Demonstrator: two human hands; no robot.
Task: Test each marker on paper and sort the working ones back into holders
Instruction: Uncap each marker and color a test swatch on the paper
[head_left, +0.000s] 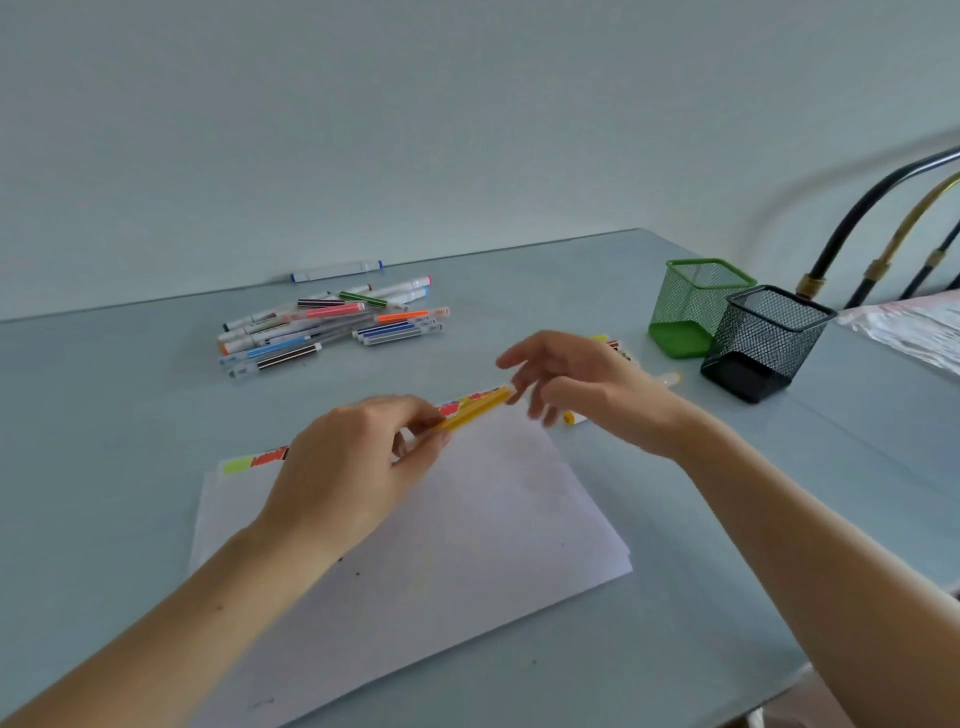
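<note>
While the yellow marker (475, 412) is held above the paper (415, 545), these relations matter:
Marker axis: it runs from near left up to far right, its far-right tip pointing at the right hand (582, 387).
Left hand (353, 462): fingers (415, 415) pinch the marker's near-left end.
Right hand: fingers (519, 358) spread and loosely curled, just beside the far-right tip; whether they touch it I cannot tell.
Nearer hand: the right, likely to pull the cap.
Holders: green holder (696, 306) and black holder (763, 343) stand to the far right on the surface (156, 395).
Untested pile (332, 325): far left, well apart.
</note>
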